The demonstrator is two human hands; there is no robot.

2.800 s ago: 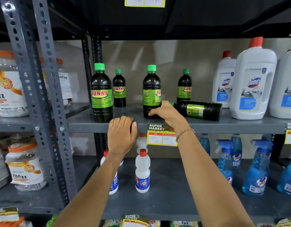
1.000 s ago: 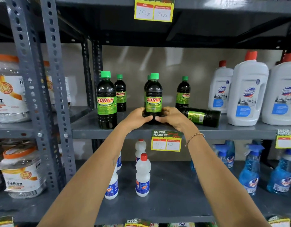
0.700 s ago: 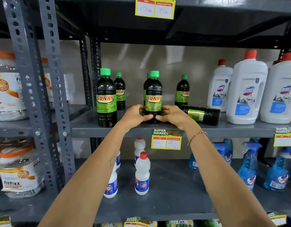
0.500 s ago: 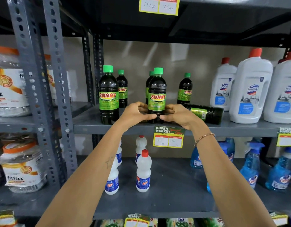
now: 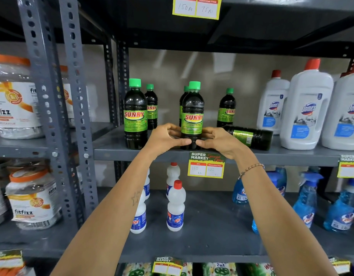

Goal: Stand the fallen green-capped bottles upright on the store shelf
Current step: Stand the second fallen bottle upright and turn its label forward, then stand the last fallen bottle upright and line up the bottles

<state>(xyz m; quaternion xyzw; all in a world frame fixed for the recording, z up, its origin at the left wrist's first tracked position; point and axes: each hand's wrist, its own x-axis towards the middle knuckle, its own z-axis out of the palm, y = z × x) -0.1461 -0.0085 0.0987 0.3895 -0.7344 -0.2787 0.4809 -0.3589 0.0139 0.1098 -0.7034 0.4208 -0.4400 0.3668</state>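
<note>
A dark green-capped Sunny bottle [image 5: 192, 114] stands upright at the front of the grey middle shelf [image 5: 116, 152]. My left hand [image 5: 165, 137] and my right hand [image 5: 218, 140] wrap its lower part from both sides, thumbs nearly meeting in front. Just right of my right hand one Sunny bottle [image 5: 250, 136] lies on its side, base pointing right; its cap is hidden. Another upright Sunny bottle [image 5: 135, 114] stands at the front left. Three more stand upright behind: one at the back left [image 5: 151, 106], one partly hidden [image 5: 184, 96], one at the back right [image 5: 227, 108].
Big white Domex bottles [image 5: 306, 108] fill the right of the same shelf. A yellow price tag [image 5: 206, 165] hangs on the shelf edge. Below stand small white red-capped bottles [image 5: 175, 206] and blue spray bottles [image 5: 307, 202]. Perforated grey uprights [image 5: 74, 108] and Fitfizz jars [image 5: 30, 198] are to the left.
My left hand rose from the shelf edge to join my right on the front middle bottle. Its label was turned to face forward. The fallen bottle has not moved.
</note>
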